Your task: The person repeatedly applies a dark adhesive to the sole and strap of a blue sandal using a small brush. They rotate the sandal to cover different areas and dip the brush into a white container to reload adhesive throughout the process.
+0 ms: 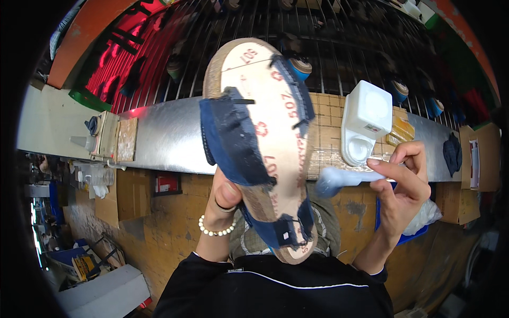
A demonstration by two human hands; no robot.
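My left hand (pixel 225 195) grips a sandal (pixel 246 148) by its side, with the bottom turned up toward me. Dark blue straps fold over the edges of its bare tan sole, which carries red printed marks. Between the thumb and fingers of my right hand (pixel 401 193) is a pale handled tool that looks like a brush (pixel 339 178). Motion smears its rounded bluish head, which points left, just right of the sandal and apart from it. Beyond that hand stands a white plastic dispenser (pixel 371 108) with a small round cup at its front.
A metal ledge (pixel 161 140) runs across in front of me, partly covered by a taped cardboard sheet (pixel 326 124). Behind it, a rack of metal bars (pixel 185 58) carries several shoe parts, lit red at left. Cardboard boxes (pixel 132 196) and a blue bin (pixel 411 237) are below.
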